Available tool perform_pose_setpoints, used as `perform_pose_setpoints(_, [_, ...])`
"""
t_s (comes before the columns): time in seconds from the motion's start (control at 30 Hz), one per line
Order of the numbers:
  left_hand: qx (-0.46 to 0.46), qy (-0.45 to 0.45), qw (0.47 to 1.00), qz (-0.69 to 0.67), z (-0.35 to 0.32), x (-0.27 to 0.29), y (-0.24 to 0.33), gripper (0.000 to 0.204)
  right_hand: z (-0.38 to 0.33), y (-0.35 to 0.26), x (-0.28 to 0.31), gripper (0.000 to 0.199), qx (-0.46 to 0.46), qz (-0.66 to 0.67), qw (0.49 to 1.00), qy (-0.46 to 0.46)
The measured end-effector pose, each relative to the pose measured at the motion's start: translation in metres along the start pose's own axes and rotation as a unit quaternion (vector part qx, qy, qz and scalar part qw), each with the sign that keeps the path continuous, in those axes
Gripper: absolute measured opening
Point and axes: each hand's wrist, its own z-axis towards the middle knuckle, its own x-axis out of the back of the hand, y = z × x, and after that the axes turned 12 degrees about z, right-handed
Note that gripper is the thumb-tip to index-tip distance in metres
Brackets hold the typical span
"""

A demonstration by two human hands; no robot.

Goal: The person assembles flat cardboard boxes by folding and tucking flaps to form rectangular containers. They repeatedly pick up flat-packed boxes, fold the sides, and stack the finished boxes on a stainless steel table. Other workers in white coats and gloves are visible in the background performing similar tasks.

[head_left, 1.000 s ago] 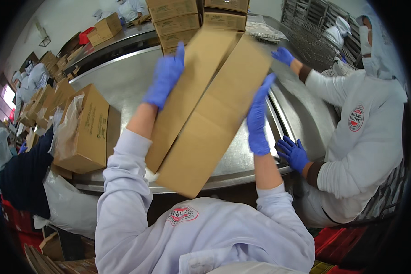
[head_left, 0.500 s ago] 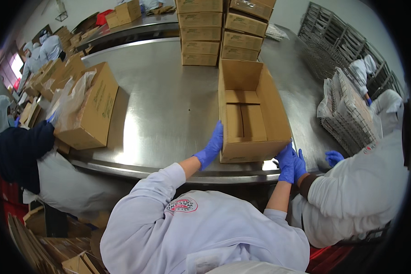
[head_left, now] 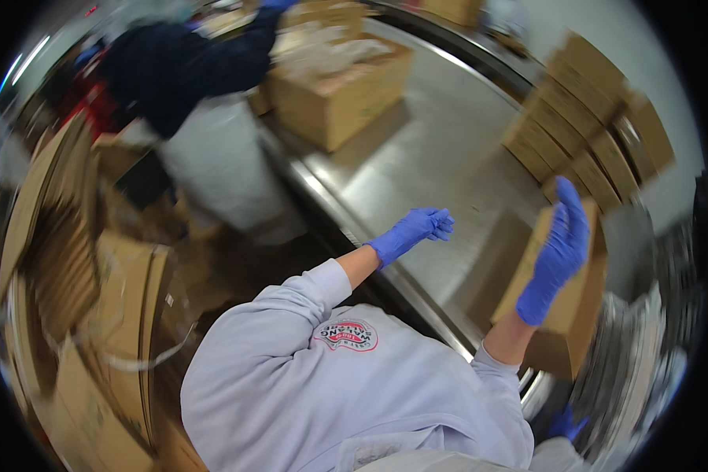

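Note:
A cardboard box [head_left: 580, 307] stands on the metal table at the right. My right hand [head_left: 558, 256], in a blue glove, is raised in front of it with fingers stretched out and nothing held. Whether that hand touches the box cannot be made out. My left hand [head_left: 415, 234], also gloved in blue, hovers by the table's near edge, its fingers loosely curled in and nothing seen in them. The hand covers part of the box, and its inside is hidden from this angle.
The metal table [head_left: 448, 149] runs diagonally. Stacked cartons [head_left: 582, 118] stand at its far right. A co-worker in a dark sleeve [head_left: 220, 67] reaches over a filled carton [head_left: 338, 102] lined with plastic. Flattened cardboard [head_left: 122, 307] stands at the left. Another gloved hand [head_left: 566, 425] shows at lower right.
My view has swung to the left and blurred. Both my hands have come off the box; the left has curled in and the right is lifted with fingers stretched.

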Motion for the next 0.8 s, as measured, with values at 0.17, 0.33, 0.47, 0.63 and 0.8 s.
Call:
perform_pose_setpoints(0.17, [-0.053,0.247,0.967,0.036,-0.118,0.095,0.012,0.038,-0.052,-0.074,-0.2,0.038,0.206,0.186,0.882,-0.381])
perform_pose_setpoints(0.33, [-0.052,0.471,0.877,-0.079,-0.252,0.143,0.001,0.035,-0.167,-0.216,-0.29,0.056,0.378,0.399,0.642,-0.535])
perform_pose_setpoints(0.47, [-0.113,0.534,0.836,-0.052,-0.336,0.157,-0.016,0.039,-0.25,-0.331,-0.252,0.067,0.477,0.54,0.482,-0.498])
perform_pose_setpoints(0.63, [-0.116,0.564,0.817,-0.04,-0.394,0.142,-0.022,0.043,-0.321,-0.39,-0.242,0.084,0.561,0.461,0.428,-0.537])
perform_pose_setpoints(0.8, [-0.138,0.568,0.81,-0.052,-0.419,0.127,-0.025,0.048,-0.323,-0.405,-0.256,0.076,0.592,0.483,0.361,-0.535])
